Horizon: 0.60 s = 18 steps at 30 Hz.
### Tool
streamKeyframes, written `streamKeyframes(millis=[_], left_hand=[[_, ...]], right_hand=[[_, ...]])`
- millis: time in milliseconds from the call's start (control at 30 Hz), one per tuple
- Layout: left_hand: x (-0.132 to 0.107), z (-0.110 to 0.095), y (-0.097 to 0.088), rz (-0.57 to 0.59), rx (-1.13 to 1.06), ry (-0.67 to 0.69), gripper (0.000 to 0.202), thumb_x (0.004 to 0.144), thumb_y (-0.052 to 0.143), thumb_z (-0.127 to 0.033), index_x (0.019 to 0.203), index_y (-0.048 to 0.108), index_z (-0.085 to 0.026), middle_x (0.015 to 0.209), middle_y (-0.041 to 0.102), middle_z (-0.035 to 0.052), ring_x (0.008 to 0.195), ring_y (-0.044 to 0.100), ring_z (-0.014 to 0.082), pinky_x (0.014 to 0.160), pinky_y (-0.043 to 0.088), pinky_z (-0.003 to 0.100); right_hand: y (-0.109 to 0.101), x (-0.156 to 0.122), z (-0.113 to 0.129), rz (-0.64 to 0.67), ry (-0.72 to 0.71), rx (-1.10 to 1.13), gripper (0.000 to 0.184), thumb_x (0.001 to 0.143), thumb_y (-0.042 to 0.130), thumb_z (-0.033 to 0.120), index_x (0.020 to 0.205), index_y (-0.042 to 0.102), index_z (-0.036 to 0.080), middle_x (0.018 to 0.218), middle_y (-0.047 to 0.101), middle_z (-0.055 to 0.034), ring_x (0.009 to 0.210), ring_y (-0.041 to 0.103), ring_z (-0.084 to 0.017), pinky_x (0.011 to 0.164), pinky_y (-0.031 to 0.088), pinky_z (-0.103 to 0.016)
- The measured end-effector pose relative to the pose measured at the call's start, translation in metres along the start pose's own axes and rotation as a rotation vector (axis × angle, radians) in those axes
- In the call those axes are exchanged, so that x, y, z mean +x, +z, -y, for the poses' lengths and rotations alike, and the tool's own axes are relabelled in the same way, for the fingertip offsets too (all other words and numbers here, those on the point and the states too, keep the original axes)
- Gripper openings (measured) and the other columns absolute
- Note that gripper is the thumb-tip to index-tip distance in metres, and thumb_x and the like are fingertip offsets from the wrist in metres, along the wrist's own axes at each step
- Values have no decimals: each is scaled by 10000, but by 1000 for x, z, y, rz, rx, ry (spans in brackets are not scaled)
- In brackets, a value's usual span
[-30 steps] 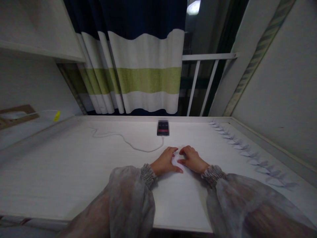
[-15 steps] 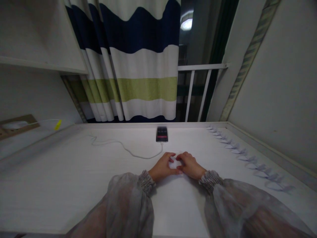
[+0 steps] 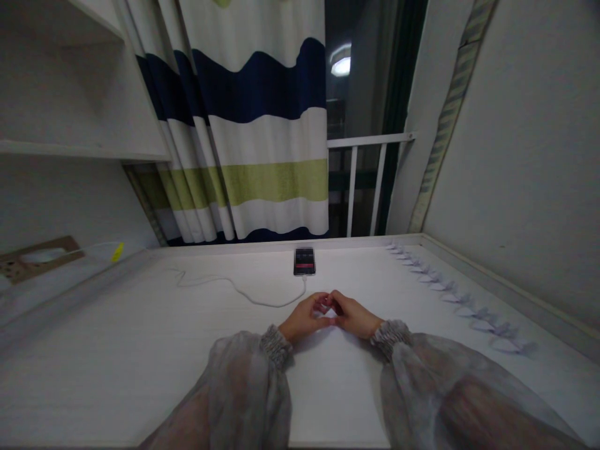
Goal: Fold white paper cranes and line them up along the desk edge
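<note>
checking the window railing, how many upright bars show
2: one upright bar just right of the curtain, the other further right. More may be hidden behind the curtain.

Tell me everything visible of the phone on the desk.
The phone is a dark rectangular slab lying flat, screen up, on the white desk near its far edge, before the striped curtain. Its screen is lit, with a reddish band across it; details are too small to read. A white cable is plugged into its near end and curves away left across the desk. The left hand and right hand lie nearer the camera and do not touch it.
</note>
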<state>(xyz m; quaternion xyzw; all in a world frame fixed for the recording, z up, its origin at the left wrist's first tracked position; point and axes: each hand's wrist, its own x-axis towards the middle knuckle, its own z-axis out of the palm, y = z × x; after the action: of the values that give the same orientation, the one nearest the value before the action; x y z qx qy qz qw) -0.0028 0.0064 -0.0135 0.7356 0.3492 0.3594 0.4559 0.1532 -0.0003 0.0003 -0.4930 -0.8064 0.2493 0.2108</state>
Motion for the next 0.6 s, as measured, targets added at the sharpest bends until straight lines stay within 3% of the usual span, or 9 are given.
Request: streamKeyframes(millis=[133,267,433,600], left_hand=[[0,2,-5,31,-134,-55,408,600,615,-142,991,500,-113,823,555,45,673,503,101,668,408,270],[-2,0,-7,2,70,-45,410,569,606,-89,969,530,-130,704,549,-9,632,493,86,651,397,241],[-3,-2,-5,-25,196,-102,454,573,607,-112,1013,498,-137,663,567,-31,542,439,62,557,358,204],[-1,2,-3,-34,205,-78,443,578,568,-81,1004,466,-138,674,571,-27,537,428,56,546,348,191]], right_hand=[[5,1,-8,-64,-78,283,310,573,527,12,809,422,184,657,428,59,607,420,-85,577,349,-207],[9,2,-16,-90,-96,420,246,590,500,15,770,449,176,668,462,44,628,453,-91,611,383,-220],[7,-2,-15,-91,-155,307,184,666,468,59,814,489,167,710,513,17,665,491,-104,660,408,-244],[-4,-5,-15,-74,-224,-7,69,698,506,121,736,554,153,713,518,-20,692,484,-136,667,399,-266]])
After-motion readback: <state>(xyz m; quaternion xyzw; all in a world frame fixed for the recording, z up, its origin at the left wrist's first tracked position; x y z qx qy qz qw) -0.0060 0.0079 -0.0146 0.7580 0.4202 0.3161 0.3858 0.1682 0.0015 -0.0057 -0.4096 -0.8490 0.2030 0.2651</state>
